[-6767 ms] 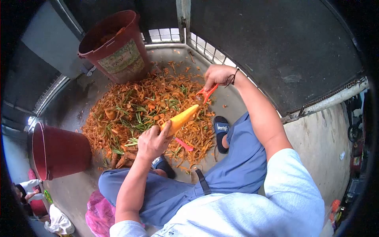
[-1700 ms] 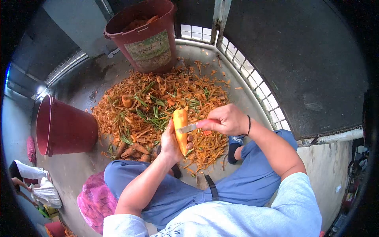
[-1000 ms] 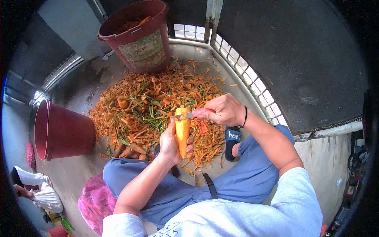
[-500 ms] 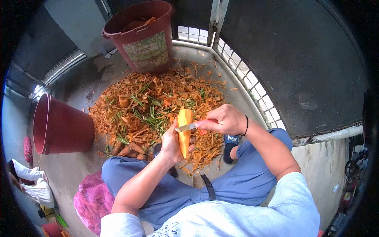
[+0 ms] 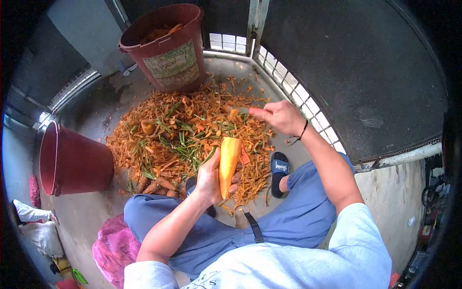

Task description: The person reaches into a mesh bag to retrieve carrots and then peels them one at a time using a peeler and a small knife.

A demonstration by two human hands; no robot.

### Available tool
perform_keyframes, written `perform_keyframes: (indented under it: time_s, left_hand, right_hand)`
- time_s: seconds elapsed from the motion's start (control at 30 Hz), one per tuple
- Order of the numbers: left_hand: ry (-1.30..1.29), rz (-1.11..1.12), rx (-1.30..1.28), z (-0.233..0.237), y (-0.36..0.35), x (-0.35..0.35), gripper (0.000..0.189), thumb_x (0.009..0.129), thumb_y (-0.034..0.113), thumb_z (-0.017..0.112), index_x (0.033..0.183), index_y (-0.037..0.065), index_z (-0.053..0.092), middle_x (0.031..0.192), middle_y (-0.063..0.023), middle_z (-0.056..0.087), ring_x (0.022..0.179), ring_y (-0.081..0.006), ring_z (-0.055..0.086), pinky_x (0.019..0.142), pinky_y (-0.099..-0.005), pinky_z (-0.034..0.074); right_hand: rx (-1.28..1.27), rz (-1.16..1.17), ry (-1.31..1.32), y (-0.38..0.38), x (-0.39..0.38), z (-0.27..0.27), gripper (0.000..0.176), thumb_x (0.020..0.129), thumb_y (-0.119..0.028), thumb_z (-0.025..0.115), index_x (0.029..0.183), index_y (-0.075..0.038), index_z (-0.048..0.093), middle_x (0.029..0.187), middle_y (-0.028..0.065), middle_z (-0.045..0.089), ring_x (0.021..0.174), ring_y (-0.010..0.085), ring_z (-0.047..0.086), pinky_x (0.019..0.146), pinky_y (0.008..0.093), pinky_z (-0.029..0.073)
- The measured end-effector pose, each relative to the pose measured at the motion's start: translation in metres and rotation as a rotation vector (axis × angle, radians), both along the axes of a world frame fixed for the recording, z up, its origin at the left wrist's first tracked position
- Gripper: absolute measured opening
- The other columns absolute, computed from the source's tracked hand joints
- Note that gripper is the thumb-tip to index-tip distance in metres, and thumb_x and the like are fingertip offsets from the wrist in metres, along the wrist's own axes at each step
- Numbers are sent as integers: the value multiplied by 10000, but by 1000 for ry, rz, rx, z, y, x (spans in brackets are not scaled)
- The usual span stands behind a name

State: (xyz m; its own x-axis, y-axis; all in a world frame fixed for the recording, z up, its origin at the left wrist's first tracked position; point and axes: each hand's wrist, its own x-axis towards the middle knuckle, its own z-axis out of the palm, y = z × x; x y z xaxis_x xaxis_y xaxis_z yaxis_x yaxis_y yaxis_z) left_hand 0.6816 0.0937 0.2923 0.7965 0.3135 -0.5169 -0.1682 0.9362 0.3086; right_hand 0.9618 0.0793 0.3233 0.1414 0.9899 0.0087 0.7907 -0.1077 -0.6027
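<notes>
My left hand (image 5: 209,179) is wrapped round a thick peeled carrot (image 5: 229,166), holding it nearly upright with its broad, flat-looking end up. Up and to the right, my right hand (image 5: 285,118) grips the red handle of a knife (image 5: 260,113), its blade blurred and pointing left, apart from the carrot. By the blade is a small orange piece (image 5: 234,114), smeared by motion. Below both hands spreads a heap of carrot peelings (image 5: 139,115) mixed with green stalks (image 5: 180,149). Several unpeeled carrots (image 5: 159,186) lie at its near edge.
A dark red bucket (image 5: 190,60) with orange contents stands behind the heap; another red bucket (image 5: 82,159) is at the left. A pink mesh sack (image 5: 115,250) sits beside my left knee. A slatted barrier (image 5: 308,103) runs along the right. Someone's leg (image 5: 31,212) shows at far left.
My right hand has lifted the knife off the carrot and swung it up and away. The carrot's upper end now looks flat and shorter. My left hand has stayed nearly in place.
</notes>
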Motion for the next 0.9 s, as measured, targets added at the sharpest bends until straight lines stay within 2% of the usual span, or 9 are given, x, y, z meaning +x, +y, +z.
perform_keyframes:
  time_s: [0.07, 0.17, 0.23, 0.3, 0.33, 0.43, 0.63, 0.73, 0.9]
  left_hand:
    - [5, 21, -10, -5, 4, 0, 535, 1042, 594, 369, 1250, 141, 563, 948, -56, 589, 680, -203, 532, 464, -316, 418]
    - [26, 59, -56, -20, 12, -1, 538, 1045, 592, 359, 1273, 148, 558, 951, -60, 594, 674, -200, 543, 463, -320, 426]
    - [51, 84, -34, -24, 14, 0, 533, 1047, 588, 353, 1267, 147, 555, 947, -61, 595, 664, -196, 554, 461, -328, 437]
    - [72, 99, -13, -23, 13, 1, 529, 1047, 587, 350, 1257, 147, 554, 925, -58, 588, 656, -193, 561, 460, -334, 446]
    - [75, 115, 6, -25, 13, 0, 524, 1049, 582, 351, 1252, 143, 553, 918, -54, 580, 659, -193, 561, 459, -331, 443]
    - [81, 121, 26, -22, 11, 0, 518, 1053, 573, 350, 1245, 136, 551, 912, -46, 564, 658, -191, 553, 457, -326, 435]
    - [39, 59, 32, -17, 7, 4, 520, 1048, 580, 364, 1210, 126, 556, 863, -45, 537, 632, -186, 498, 450, -315, 410]
    - [44, 0, 83, -15, 5, 3, 516, 1043, 578, 376, 1217, 129, 560, 880, -58, 564, 646, -199, 532, 464, -322, 418]
    - [49, 82, 114, -20, 9, 5, 495, 1040, 561, 393, 1222, 137, 571, 918, -62, 612, 688, -205, 589, 495, -328, 450]
  right_hand:
    - [62, -98, 80, 2, 8, -6, 628, 966, -555, 629, 648, -15, 583, 531, 44, 452, 524, 119, 428, 510, 344, 385]
    - [-68, -74, 197, -4, -12, -15, 633, 974, -544, 626, 629, -21, 539, 537, 29, 397, 531, 118, 373, 501, 336, 357]
    - [-31, 21, 220, -14, -25, -18, 595, 969, -509, 650, 630, -28, 561, 514, 50, 448, 505, 122, 421, 497, 342, 378]
    - [46, 254, 88, -23, -36, -9, 592, 928, -588, 643, 652, -66, 618, 568, 135, 584, 519, 282, 601, 522, 412, 462]
    - [62, 329, 20, -25, -41, -3, 548, 924, -562, 658, 650, -88, 626, 587, 125, 616, 546, 322, 630, 514, 428, 474]
    - [102, 365, -75, -28, -46, -2, 531, 920, -549, 664, 654, -91, 640, 591, 130, 620, 556, 328, 635, 518, 432, 479]
    - [121, 205, -88, -22, -28, 2, 538, 907, -570, 669, 719, -66, 680, 624, 162, 637, 585, 359, 639, 536, 455, 476]
    - [94, -97, -60, -15, -4, 0, 575, 931, -553, 660, 711, -22, 650, 639, 192, 616, 579, 328, 635, 542, 431, 471]
    - [147, 36, 183, -22, -14, -9, 551, 936, -501, 682, 675, -24, 596, 593, 145, 570, 523, 309, 564, 513, 412, 434]
